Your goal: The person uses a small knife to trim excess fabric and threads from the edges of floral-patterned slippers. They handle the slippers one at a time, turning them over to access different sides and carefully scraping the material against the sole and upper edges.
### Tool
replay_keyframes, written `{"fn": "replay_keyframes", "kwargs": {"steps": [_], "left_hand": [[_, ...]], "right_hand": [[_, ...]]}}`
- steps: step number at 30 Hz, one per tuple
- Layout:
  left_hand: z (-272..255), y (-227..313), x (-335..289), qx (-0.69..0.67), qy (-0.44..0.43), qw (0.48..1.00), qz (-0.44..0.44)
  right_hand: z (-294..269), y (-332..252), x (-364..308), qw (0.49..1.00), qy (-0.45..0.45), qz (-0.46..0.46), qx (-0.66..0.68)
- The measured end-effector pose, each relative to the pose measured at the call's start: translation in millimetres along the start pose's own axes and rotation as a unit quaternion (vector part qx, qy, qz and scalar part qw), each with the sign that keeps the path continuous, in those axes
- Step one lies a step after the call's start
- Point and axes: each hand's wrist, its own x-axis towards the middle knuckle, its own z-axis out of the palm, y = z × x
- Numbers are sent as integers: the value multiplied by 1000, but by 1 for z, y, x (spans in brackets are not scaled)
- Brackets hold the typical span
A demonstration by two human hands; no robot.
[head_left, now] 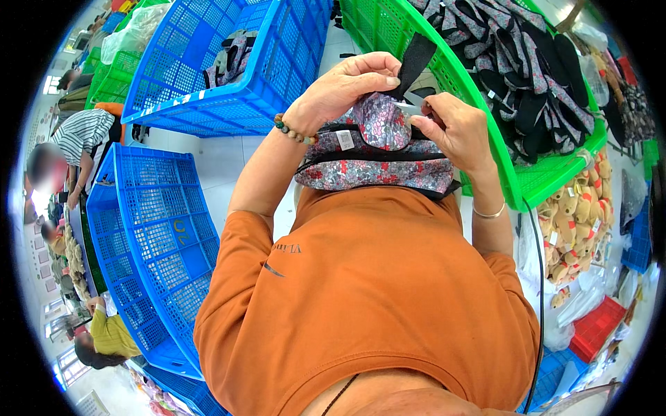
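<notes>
A grey and red floral fabric bag (378, 171) with black trim and a white label lies across my lap. My left hand (341, 89), beaded bracelet at the wrist, pinches a black strap (418, 57) between thumb and fingers just above the bag. My right hand (458, 132) is closed on a small pale blade-like tool (409, 109), mostly hidden by the fingers. The tool's tip points toward my left hand, close to the base of the strap and a raised floral flap (383, 125).
At the right a green crate (496, 139) holds many floral and black fabric pieces (527, 69). A blue crate (187, 111) with a few pieces stands ahead left; stacked blue crates (166, 229) stand beside me. Tan plush items (576, 222) and a black cable (540, 291) are at the right. People work far left.
</notes>
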Motion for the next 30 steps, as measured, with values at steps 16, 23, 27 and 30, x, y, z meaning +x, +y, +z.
{"fn": "replay_keyframes", "kwargs": {"steps": [16, 23, 27, 30], "left_hand": [[-19, -10, -4, -21, -140, 989, 34], [-11, -7, -3, -11, -101, 994, 31], [-10, -6, -3, -17, -90, 996, 24], [-11, -8, -1, -21, -96, 995, 19]], "right_hand": [[22, 6, -10, 997, 58, -48, -27], [22, 8, -6, 993, 79, -70, -56], [21, 10, -6, 993, 72, -71, -63], [20, 8, -7, 995, 68, -61, -48]]}}
